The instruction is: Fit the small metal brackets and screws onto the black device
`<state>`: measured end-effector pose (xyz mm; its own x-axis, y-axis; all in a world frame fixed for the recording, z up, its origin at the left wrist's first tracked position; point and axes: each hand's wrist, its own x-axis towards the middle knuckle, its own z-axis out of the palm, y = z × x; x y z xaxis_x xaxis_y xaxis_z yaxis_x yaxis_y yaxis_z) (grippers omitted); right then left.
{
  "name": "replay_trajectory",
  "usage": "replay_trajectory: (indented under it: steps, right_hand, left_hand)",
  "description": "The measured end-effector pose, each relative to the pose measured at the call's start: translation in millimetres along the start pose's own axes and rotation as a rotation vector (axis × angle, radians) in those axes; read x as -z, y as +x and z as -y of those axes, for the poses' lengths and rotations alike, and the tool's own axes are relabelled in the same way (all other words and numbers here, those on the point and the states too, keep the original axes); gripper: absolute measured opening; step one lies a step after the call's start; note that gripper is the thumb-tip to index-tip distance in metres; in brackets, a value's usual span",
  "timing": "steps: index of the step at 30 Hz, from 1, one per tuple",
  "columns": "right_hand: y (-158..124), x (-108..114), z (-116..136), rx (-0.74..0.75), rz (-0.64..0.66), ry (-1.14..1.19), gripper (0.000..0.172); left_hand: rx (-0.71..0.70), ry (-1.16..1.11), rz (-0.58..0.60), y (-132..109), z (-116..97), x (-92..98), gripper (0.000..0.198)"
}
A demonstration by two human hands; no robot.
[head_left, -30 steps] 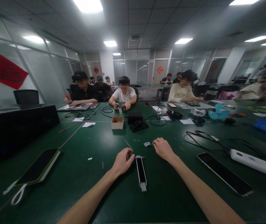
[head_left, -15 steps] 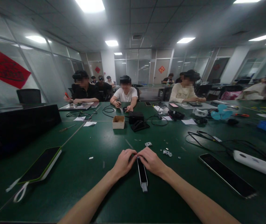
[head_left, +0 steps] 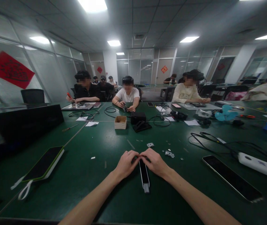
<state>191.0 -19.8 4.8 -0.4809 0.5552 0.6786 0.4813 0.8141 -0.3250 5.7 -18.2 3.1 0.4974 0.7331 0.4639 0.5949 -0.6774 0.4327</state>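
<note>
My left hand (head_left: 128, 163) and my right hand (head_left: 155, 162) meet fingertip to fingertip over the table, both closed in a pinch. Whatever lies between the fingertips is too small or hidden to make out. Directly below them, a slim black strip-like device with white edges and a grey end piece (head_left: 144, 175) points toward me; its far end is covered by the fingers. Beyond my right hand lie two small silvery metal brackets, one farther off (head_left: 150, 145) and one to the right (head_left: 169, 154), with several tiny nuts or washers around them.
A power bank with a strap (head_left: 44, 164) lies to the left, a black phone (head_left: 232, 178) to the right beside a white power strip (head_left: 260, 165) and cables. Ahead stand a small open box (head_left: 120, 122) and a black case (head_left: 138, 117). Several people sit across the green table (head_left: 77, 187).
The view has shifted slightly, so everything sits a little farther right. Both hands keep their pinch at the device's far end, with hardly any finger movement.
</note>
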Motion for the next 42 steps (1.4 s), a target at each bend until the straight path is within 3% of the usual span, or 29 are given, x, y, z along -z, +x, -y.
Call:
replay_trajectory:
  steps: [8, 19, 30, 42]
  right_hand:
    - [-0.8, 14.0, -12.9, -0.111, 0.161, -0.162, 0.013]
    - [-4.7, 29.5, -21.2, -0.293, 0.414, -0.216, 0.017]
    - [-3.5, 29.8, -18.0, -0.336, 0.458, -0.211, 0.015]
    - [-2.7, 25.8, -17.1, -0.344, 0.479, -0.252, 0.015]
  left_hand:
    - [0.189, -0.012, -0.048, 3.3, 8.2, 9.3, 0.007]
    - [0.237, -0.002, 0.152, 2.8, 21.8, 17.2, 0.006]
    - [0.235, -0.189, 0.246, 3.3, 17.1, 20.3, 0.015]
    - [0.268, -0.265, 0.185, 5.0, 18.7, 14.2, 0.013]
